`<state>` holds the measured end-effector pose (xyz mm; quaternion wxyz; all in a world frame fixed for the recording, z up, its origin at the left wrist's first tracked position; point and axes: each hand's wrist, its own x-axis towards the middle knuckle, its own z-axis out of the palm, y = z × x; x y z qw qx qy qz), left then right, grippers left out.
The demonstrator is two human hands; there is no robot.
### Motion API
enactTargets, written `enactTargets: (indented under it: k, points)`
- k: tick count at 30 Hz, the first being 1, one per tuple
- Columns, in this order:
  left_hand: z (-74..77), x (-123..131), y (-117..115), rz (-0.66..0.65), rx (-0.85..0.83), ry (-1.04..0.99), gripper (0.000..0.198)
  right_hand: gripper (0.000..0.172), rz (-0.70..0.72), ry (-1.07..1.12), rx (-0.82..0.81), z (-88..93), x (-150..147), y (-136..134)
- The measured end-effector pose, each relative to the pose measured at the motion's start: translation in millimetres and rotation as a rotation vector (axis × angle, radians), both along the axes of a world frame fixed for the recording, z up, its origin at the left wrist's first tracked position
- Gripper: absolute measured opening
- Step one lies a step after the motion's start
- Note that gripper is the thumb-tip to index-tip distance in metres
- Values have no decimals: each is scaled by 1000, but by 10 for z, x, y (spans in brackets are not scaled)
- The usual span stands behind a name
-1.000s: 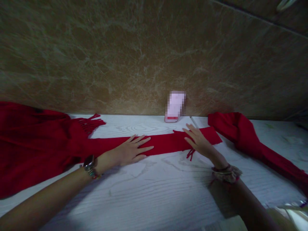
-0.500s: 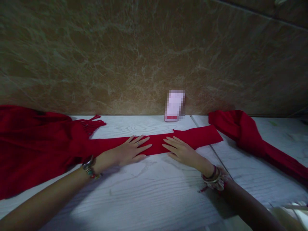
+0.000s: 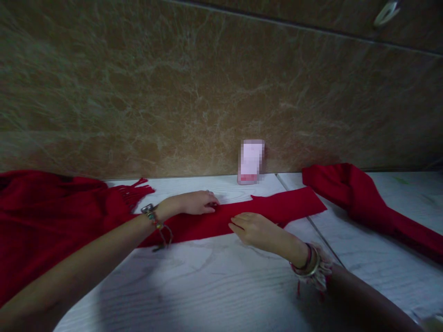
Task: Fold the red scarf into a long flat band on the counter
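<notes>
A long strip of red cloth [image 3: 290,203] lies flat on the white wood-grain surface, with a small pointed flap on its upper edge. My left hand [image 3: 199,202] is at the strip's upper edge, fingers curled and thumb drawn in against the cloth. Just to the right, my right hand [image 3: 252,227] bends its fingers onto the lower part of the strip, the tips close together. Both hands partly cover the cloth. At the left, the strip meets a heap of red fabric [image 3: 51,216] with a fringe [image 3: 133,193].
Against the brown marbled wall [image 3: 194,92] leans a blurred pink-and-white object [image 3: 252,159]. Another folded red cloth [image 3: 363,198] stretches off to the right. A seam crosses the white surface [image 3: 194,281] on the right. A pale fitting [image 3: 386,14] shows at top right.
Both hands lay flat with fingers spread on the strip; now their fingers are curled. My left hand has shifted to the upper edge, and the left part of the strip appears wider.
</notes>
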<state>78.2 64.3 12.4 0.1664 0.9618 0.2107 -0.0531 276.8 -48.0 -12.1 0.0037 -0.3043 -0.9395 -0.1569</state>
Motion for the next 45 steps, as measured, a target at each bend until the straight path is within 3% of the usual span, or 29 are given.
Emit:
enactTargets:
  k: [7,15,21,25,33,40,45]
  points:
    - [-121,279,182,234,-196,73,13,21,-134,15,34,-78,-204,-12]
    - [-77,278,253,265,-353,69,16,20,-82,87,179,-161,-229,-24]
    - [-71,224,313,271,-756,-64,17,27,-48,165,285,-100,-188,-79]
    - [-35,235,351,256,-850,-207,21,30,-96,196,339,-16,-142,-100]
    - [326,643,354,241,-896,-356,25,35,-244,226,453,272,185,-120]
    - [698,1386,395,173,-880,-409,8,37,-432,420,411,579,796,-155]
    - [910,1956,320,182,-833,-474,9,35,-463,608,454,717,1283,-209]
